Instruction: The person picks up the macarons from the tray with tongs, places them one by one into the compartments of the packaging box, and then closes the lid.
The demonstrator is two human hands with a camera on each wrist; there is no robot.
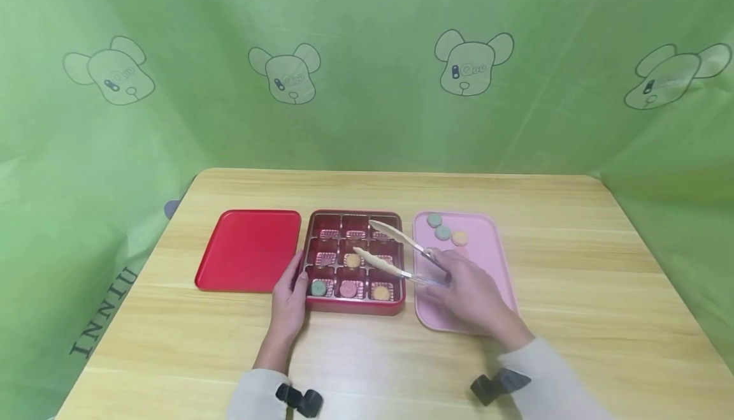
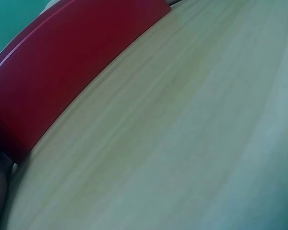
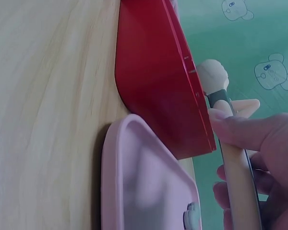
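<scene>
The left hand [image 1: 288, 305] grips one nine-compartment red box [image 1: 355, 307] holding four cookies [image 1: 348, 289], the right hand [image 1: 470, 292] grasps one pair of spread tongs [image 1: 383, 265] above it, and one pink tray [image 1: 486, 236] alongside bears two green cookies [image 1: 443, 232], one yellow cookie [image 1: 460, 238], apparently one pink cookie [image 1: 461, 252].

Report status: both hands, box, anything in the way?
Right hand gripping tongs, tips apart over box. Left hand against box's left side. Four cookies inside. No obstruction visible.

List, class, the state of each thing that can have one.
Red box: open, partly filled with cookies
Red lid: off, lying flat
Tongs: spread open
Pink tray: flat, some cookies on it
Left hand: holding the red box
Right hand: gripping the tongs
</scene>
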